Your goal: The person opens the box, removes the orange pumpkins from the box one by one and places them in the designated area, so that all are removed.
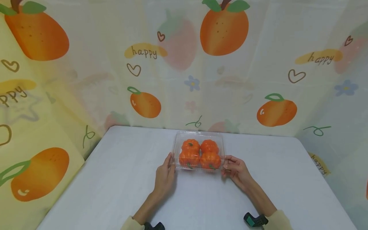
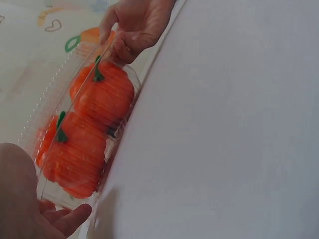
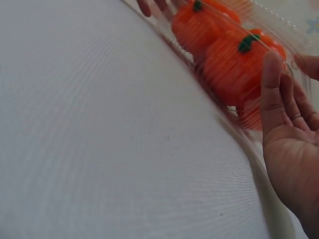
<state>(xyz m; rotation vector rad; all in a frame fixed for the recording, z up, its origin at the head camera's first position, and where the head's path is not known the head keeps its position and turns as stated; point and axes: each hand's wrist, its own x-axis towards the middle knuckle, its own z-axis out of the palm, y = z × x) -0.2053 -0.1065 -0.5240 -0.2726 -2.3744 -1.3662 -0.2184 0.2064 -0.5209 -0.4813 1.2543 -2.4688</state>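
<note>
A clear plastic clamshell container holds several small orange pumpkins with green stems, set in two rows. My left hand holds the container by its left side, its fingers at the lower edge in the left wrist view. On the opposite side, my right hand grips the container near its front right corner. From the right wrist, that hand shows its palm, with fingers and thumb around the container's end. The lid lies over the pumpkins, and their undersides are hidden.
A white table carries the container near its back edge. Behind it hangs a cloth backdrop printed with oranges and hearts; more cloth borders both sides. A dark wrist device sits at the right sleeve.
</note>
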